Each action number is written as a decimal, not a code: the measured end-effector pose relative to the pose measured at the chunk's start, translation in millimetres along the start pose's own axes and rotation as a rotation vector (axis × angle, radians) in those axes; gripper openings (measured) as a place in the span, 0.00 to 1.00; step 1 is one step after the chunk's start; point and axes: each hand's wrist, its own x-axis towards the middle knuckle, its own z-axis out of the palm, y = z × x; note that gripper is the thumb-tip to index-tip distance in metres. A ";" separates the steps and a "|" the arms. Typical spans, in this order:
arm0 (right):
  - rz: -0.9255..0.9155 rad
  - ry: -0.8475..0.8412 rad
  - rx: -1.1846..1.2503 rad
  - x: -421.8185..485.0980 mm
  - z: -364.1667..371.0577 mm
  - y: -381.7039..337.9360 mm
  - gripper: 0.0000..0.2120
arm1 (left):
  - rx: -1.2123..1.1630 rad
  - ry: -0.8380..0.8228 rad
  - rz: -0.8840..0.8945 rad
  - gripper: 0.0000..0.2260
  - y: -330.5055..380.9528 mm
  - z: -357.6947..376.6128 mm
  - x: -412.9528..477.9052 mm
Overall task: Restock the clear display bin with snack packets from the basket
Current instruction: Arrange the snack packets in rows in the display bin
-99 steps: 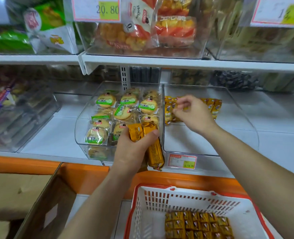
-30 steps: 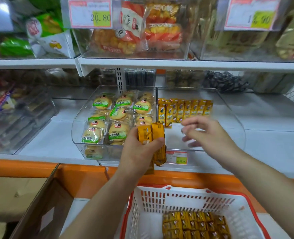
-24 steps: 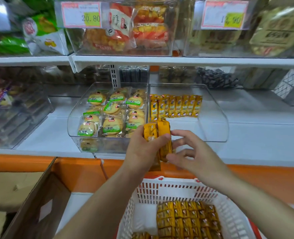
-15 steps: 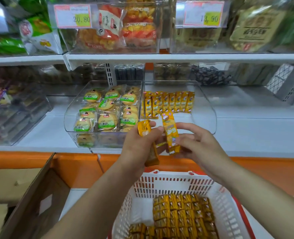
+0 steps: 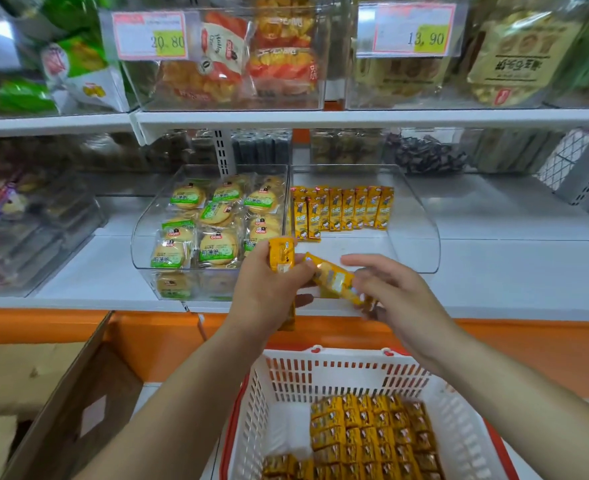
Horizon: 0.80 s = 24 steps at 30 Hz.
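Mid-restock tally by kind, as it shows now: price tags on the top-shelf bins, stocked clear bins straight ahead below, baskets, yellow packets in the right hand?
Price tags: 2
Stocked clear bins: 2 (biscuit bin, yellow-packet bin)
Basket: 1
Yellow packet in right hand: 1
Total: 6
Left hand grips at least one more packet; number unclear, not tallied.
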 end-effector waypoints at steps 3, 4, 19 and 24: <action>-0.016 0.183 0.104 14.5 -5.5 0.0 0.15 | 0.053 -0.046 -0.042 0.08 -5.5 -4.2 4.5; -0.026 0.211 0.135 20.7 -6.8 -0.6 0.17 | 0.069 -0.064 -0.054 0.09 -8.0 -3.7 5.7; -0.201 0.227 -0.679 205.6 -29.5 11.4 0.17 | 0.227 -0.026 -0.083 0.10 -15.0 -46.6 52.2; -0.096 0.181 -0.859 255.9 -19.8 23.8 0.23 | 0.281 -0.024 -0.016 0.08 -17.6 -48.0 53.8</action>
